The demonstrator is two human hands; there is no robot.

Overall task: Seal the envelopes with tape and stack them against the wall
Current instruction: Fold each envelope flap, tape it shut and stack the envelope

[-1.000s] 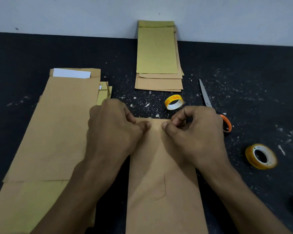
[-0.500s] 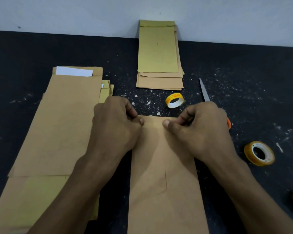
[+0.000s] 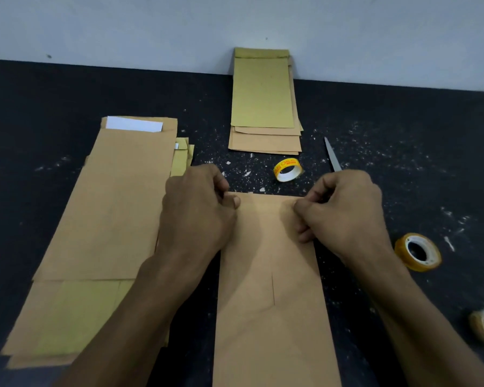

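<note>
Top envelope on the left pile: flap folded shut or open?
Open. The top envelope on the left pile shows its flap up at the far end, with white paper exposed in the mouth.

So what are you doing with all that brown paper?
A person is closing up a brown envelope on a dark table. The left hand and the right hand press along its top edge, one at each corner. Unfinished envelopes wait in a pile on the left. Finished ones are stacked at the wall. Tape rolls and scissors lie nearby, untouched.
</note>
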